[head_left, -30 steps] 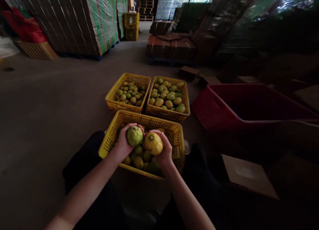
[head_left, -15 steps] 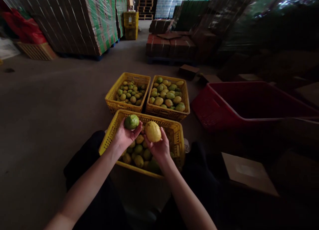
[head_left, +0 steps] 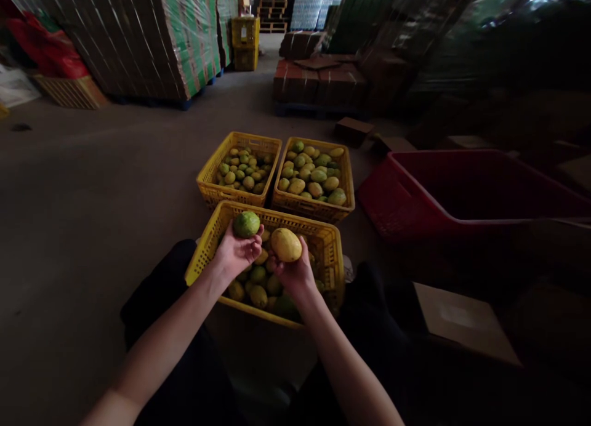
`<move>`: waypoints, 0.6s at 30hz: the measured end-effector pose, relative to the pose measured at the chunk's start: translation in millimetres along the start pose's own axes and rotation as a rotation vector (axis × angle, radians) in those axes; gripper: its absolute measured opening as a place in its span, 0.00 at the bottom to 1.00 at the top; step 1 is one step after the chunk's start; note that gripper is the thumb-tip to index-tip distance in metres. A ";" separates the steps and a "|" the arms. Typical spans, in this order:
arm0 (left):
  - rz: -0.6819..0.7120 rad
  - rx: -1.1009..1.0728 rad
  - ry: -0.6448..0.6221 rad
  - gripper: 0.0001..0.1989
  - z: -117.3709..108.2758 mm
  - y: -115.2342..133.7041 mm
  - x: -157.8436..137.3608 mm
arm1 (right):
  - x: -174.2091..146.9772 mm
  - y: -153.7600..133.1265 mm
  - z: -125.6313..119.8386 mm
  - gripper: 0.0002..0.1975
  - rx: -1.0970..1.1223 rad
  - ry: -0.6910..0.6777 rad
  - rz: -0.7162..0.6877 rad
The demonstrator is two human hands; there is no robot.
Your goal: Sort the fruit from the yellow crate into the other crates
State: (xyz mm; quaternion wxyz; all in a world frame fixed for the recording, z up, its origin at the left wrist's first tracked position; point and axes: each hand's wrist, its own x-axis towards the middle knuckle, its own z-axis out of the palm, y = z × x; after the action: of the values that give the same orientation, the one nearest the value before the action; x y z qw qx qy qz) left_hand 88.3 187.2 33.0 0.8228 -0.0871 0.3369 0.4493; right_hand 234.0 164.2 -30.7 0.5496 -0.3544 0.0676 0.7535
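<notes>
My left hand (head_left: 236,252) holds a green, bumpy, lemon-like fruit (head_left: 246,224), its fingers curled beneath. Close beside it, a smooth yellow oval fruit (head_left: 285,245) rests in my right hand (head_left: 295,273), between thumb and fingers. The two fruits are a little apart. Both hands are above the near yellow crate (head_left: 333,253), which contains more green and yellow fruit (head_left: 258,296); my hands and forearms hide part of this load. Two more yellow crates stand just beyond, the left one (head_left: 207,175) with smaller-looking fruit and the right one (head_left: 353,186) filled higher.
A large red bin (head_left: 397,195) stands to the right. A cardboard piece (head_left: 466,321) lies near my right leg. Wrapped stacks (head_left: 191,44) rise at the back left, and strapped brown boxes (head_left: 318,84) sit on a pallet farther back. My legs flank the near crate.
The yellow fruit has turned in my right hand and now lies more sideways. My left fingers have curled in slightly. The whole view has shifted a little.
</notes>
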 end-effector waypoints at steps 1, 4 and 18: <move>0.025 0.012 0.010 0.20 -0.2 0.5 0.9 | 0.8 0.1 -0.5 0.20 0.002 -0.002 -0.015; 0.100 0.060 0.036 0.19 -0.1 1.5 5.4 | 2.3 -0.1 -0.2 0.18 0.030 0.003 -0.078; 0.076 0.148 0.080 0.26 -17.9 6.7 0.1 | -7.5 -2.9 6.2 0.21 0.050 -0.054 -0.027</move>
State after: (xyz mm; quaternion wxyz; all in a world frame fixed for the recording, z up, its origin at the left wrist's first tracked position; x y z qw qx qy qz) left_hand 74.5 183.2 20.4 0.7953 -0.0313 0.4049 0.4501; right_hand 234.7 162.5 -20.7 0.5702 -0.3207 0.0667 0.7534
